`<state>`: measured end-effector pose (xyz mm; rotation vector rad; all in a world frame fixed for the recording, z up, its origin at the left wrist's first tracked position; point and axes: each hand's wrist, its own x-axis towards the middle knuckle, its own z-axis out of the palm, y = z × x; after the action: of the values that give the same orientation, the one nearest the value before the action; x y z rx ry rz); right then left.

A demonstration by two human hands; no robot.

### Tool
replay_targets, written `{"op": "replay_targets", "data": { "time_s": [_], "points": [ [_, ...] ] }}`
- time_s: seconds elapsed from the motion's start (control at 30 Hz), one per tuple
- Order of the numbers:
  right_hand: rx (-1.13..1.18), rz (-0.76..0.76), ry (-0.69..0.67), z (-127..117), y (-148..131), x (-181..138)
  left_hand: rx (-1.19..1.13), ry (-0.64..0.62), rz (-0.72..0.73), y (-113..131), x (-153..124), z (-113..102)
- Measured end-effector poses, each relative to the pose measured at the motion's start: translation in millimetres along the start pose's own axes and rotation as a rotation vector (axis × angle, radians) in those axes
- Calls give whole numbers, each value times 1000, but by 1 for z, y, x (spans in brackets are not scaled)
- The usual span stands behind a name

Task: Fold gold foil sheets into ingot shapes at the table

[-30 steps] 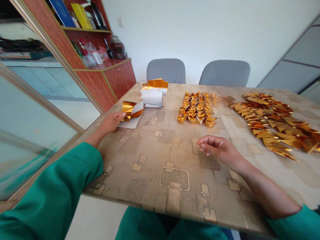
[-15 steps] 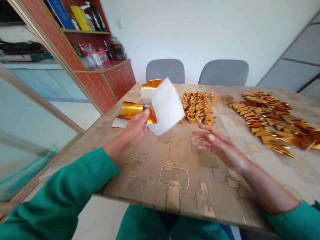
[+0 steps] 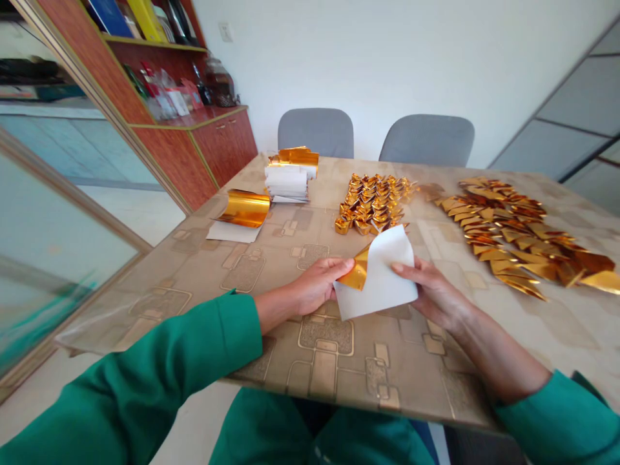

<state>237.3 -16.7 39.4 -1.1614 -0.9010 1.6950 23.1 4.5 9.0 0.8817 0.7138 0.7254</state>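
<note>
Before the block of small gold pieces (image 3: 371, 199), on its near side, a white-backed sheet (image 3: 387, 268) is held up over the worktop (image 3: 285, 255). Its curled-over gold edge is pinched by the left grip (image 3: 322, 282), thumb pressed down; the opposite edge is clasped by the right grip (image 3: 433, 290), thumb laid on the white face, fingers mostly hidden behind. As a judgement, a stray crease could be made if the curl is squeezed or the two edges are pulled unevenly, and the block's front row might be brushed if the sheet were swung forward. Half a second earlier, the sheet was held by the left grip alone, while the right grip was spread with nothing held; it has been brought from the block's left edge to its front. Left of the block, a curled gold sheet (image 3: 246, 208) is seen on white paper (image 3: 235, 231); to its right, flat folded gold pieces (image 3: 516, 242) are fanned out. Farther left, a paper stack (image 3: 287, 183) is placed; behind the block, grey chairs (image 3: 316, 132) are ranged.
</note>
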Motion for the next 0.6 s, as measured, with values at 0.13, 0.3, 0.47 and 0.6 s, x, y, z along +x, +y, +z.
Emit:
{"op": "replay_targets", "data": {
  "time_s": [0.13, 0.3, 0.47, 0.6],
  "points": [
    [-118, -102, 155, -5, 4, 7, 417, 203, 325, 4, -6, -1],
    [-272, -133, 243, -12, 15, 7, 1309, 13, 991, 5, -26, 9],
    [-363, -79, 156, -12, 26, 2, 1707, -149, 801, -13, -25, 12],
    [-565, -41, 66, -25, 23, 3, 1763, -124, 769, -18, -20, 6]
  ]
}}
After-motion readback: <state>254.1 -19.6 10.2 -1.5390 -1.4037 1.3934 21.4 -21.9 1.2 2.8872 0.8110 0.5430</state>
